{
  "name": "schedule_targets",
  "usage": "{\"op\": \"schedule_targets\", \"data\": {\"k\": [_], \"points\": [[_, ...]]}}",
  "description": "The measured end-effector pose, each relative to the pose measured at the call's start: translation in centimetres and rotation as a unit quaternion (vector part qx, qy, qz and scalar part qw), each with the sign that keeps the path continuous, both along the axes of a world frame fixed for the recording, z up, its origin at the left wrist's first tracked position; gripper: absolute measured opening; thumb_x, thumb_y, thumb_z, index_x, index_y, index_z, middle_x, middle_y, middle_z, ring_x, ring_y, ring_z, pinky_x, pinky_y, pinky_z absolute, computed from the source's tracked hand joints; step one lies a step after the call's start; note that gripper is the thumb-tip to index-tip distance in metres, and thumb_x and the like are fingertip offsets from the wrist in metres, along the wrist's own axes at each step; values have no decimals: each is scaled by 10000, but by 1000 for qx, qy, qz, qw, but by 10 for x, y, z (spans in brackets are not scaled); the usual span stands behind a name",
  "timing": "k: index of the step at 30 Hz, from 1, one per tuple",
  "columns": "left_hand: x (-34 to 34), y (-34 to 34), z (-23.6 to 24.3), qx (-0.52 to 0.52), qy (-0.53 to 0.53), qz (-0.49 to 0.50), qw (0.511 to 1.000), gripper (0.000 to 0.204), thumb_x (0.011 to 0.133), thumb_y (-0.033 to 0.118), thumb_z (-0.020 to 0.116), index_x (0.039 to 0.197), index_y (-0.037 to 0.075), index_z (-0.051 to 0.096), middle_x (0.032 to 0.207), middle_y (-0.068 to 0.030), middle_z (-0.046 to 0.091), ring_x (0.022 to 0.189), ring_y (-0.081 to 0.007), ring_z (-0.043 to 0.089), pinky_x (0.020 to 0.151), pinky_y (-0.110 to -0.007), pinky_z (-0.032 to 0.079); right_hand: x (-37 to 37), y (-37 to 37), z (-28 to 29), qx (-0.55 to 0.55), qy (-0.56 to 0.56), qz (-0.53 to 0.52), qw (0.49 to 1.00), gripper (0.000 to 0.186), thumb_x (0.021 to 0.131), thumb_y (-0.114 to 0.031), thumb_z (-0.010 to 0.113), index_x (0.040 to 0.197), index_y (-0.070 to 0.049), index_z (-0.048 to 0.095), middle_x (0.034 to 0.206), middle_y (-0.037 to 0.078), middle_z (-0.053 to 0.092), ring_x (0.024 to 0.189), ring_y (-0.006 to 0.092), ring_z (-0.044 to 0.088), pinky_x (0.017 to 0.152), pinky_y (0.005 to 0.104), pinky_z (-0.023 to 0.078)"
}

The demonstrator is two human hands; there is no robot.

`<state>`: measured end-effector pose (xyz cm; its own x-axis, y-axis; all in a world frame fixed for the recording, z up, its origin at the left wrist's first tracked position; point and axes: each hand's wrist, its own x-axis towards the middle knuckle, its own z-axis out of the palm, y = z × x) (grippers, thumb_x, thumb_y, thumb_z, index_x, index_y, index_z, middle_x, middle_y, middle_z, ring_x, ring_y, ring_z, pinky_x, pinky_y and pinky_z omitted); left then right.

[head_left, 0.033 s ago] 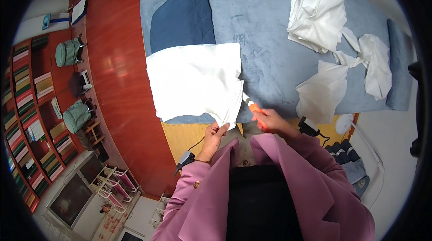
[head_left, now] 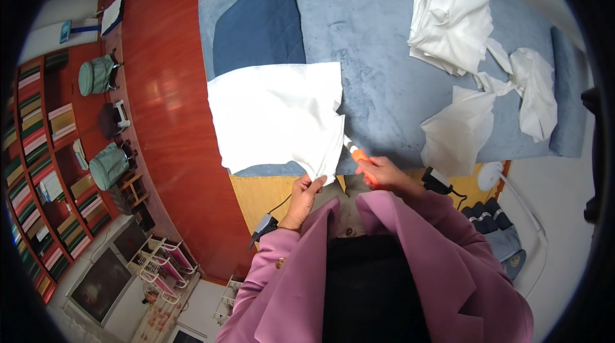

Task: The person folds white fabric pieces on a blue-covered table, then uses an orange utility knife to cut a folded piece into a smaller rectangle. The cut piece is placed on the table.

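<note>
White cloth (head_left: 275, 118) lies spread over the lower part of a dark blue quilted pad (head_left: 259, 29) on a blue-grey covered table. My left hand (head_left: 303, 199) pinches the cloth's near right corner between thumb and fingers. Just right of it, my right hand (head_left: 383, 174) is wrapped round an orange-handled tool (head_left: 362, 159). Its slim pale end meets or nearly meets the cloth's right edge. Whether it is a cutter or another tool, I cannot tell.
A folded stack of white cloth (head_left: 448, 19) sits at the far right. Crumpled white pieces (head_left: 537, 93) and a flatter white piece (head_left: 460, 128) lie nearer. A grey corded device (head_left: 264, 227) is left of my left forearm; a lamp (head_left: 491, 177) stands at right.
My right hand and the orange-handled tool have shifted very slightly left. My left hand keeps its pinch on the cloth corner.
</note>
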<state>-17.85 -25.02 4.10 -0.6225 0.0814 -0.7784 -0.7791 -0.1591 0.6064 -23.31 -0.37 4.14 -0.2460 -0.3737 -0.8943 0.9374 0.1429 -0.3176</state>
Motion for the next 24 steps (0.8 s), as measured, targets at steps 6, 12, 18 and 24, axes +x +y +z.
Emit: {"op": "schedule_targets", "data": {"k": [6, 12, 18, 24], "points": [[10, 4, -10, -10, -37, -34, 999, 87, 890, 124, 674, 857, 48, 703, 697, 57, 570, 640, -44, 466, 603, -224, 358, -23, -10, -1, -85, 3, -71, 994, 379, 996, -406, 524, 963, -33, 580, 680, 13, 514, 515, 98, 476, 490, 240, 383], [-1, -17, -3, -71, -28, 19, 997, 113, 889, 169, 666, 822, 80, 688, 703, 41, 589, 629, -61, 477, 597, -227, 357, -28, 19, 22, -65, -26, -113, 991, 377, 1000, -395, 508, 979, -24, 568, 689, 15, 501, 517, 89, 459, 495, 235, 383], [-12, -2, 10, -355, 120, 57, 925, 258, 918, 214, 695, 766, 54, 561, 640, 49, 443, 565, -65, 383, 552, -245, 333, -5, 38, 33, -15, -24, -102, 994, 383, 974, -411, 531, 963, -30, 573, 672, 22, 536, 528, 99, 479, 487, 256, 386], [-58, 54, -8, -494, 425, -321, 688, 334, 773, 246, 781, 929, 59, 553, 866, -98, 535, 810, -273, 525, 700, -366, 408, 5, 27, 7, -24, -19, -71, 997, 399, 961, -433, 552, 926, -36, 579, 643, 25, 543, 495, 107, 484, 469, 267, 382]]}}
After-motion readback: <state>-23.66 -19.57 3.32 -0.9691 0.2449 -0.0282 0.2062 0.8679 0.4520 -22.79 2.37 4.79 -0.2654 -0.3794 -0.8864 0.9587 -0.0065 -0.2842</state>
